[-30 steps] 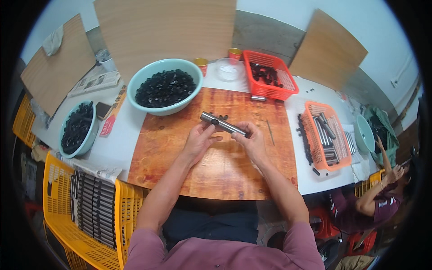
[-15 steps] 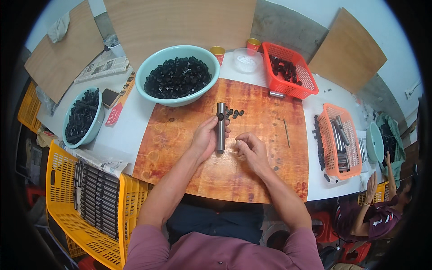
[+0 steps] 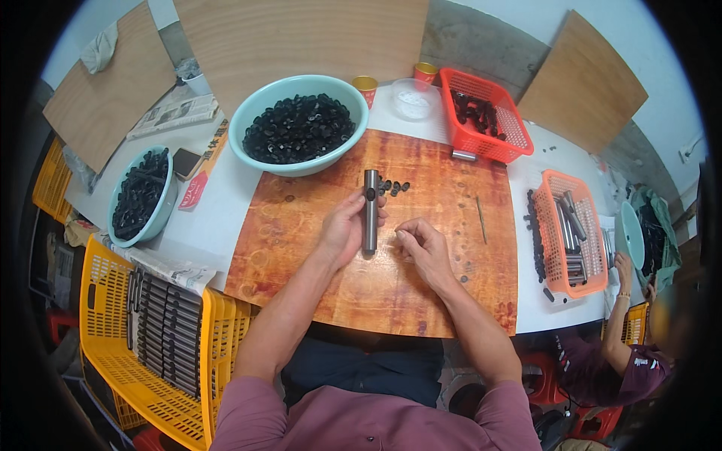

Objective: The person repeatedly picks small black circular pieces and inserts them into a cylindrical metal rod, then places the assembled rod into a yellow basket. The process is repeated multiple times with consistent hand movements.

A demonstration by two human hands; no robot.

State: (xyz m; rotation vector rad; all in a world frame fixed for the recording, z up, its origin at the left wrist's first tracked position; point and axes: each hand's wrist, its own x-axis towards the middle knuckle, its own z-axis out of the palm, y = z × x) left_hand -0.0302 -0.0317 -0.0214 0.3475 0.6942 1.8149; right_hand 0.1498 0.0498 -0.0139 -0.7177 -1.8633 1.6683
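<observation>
My left hand [image 3: 343, 230] is closed round a grey metal tube [image 3: 371, 234], held upright over the brown wooden board [image 3: 316, 293]. A round black spot, a hole or a plug, shows near the tube's upper end. To the right of the tube, and apart from it, is my right hand [image 3: 426, 246]. Its thumb and forefinger are pinched together; whatever lies between them is too small to make out. Several small black plugs [image 3: 395, 187] lie on the board just behind the tube. Further right on the board is a thin dark rod [image 3: 480, 219].
A large pale-green bowl [image 3: 238, 139] of black parts stands behind the board; a smaller bowl [image 3: 167, 214] is left. Red [image 3: 519, 140] and orange [image 3: 596, 255] baskets hold parts at right. A yellow crate [image 3: 214, 353] holds stacked tubes. A co-worker's arm [image 3: 618, 319] is far right.
My hands and the tube keep nearly the same pose. The view has shifted slightly. At far right, the co-worker's raised hands have come down toward the table.
</observation>
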